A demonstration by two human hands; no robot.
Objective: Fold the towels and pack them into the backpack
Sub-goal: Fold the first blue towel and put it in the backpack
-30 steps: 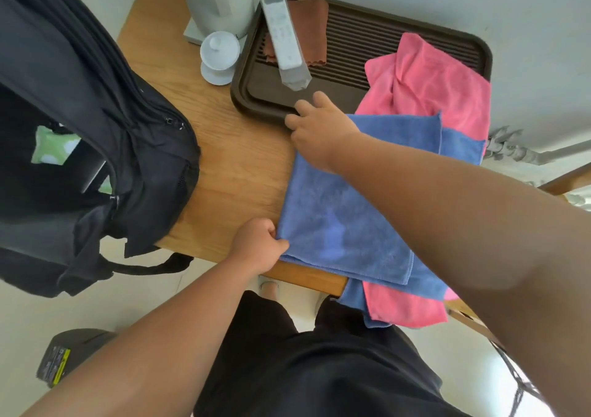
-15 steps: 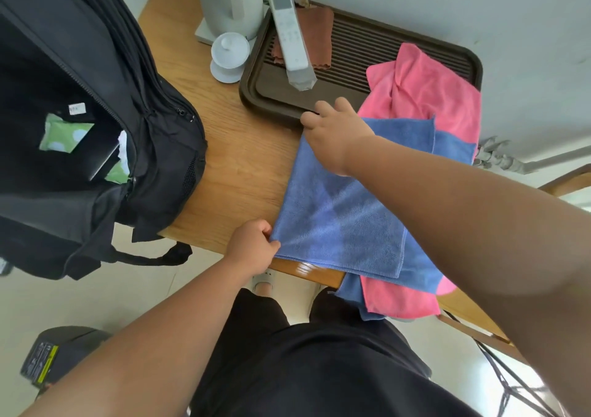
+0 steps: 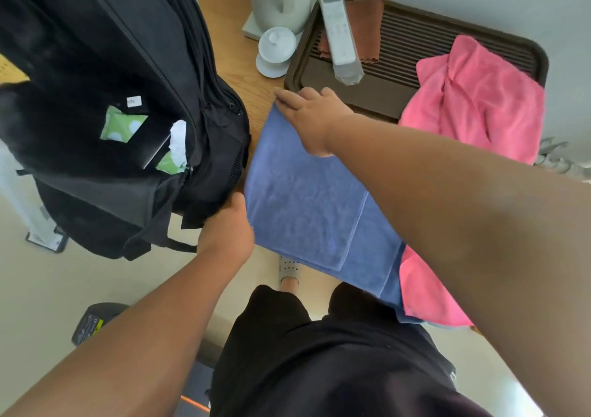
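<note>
Head view:
- folded blue towel (image 3: 303,205) lies flat just in front of brown tray (image 3: 415,42), far-left corner near tray's front-left corner
- right hand (image 3: 308,119) rests on that corner, fingers fairly straight on top; thumb hidden, can't tell if it's tucked under
- left hand (image 3: 227,228), further in front of tray, curls round towel's near-left edge and grips it
- black backpack (image 3: 96,48) hangs open, left of tray
- pink towel (image 3: 479,103) crumpled on tray's right end
- white remote (image 3: 339,29) on tray's left end

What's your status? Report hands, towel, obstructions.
Left hand grips blue towel near corner; right hand flat on far corner. Pink towel unfolded. Backpack open alongside.
</note>
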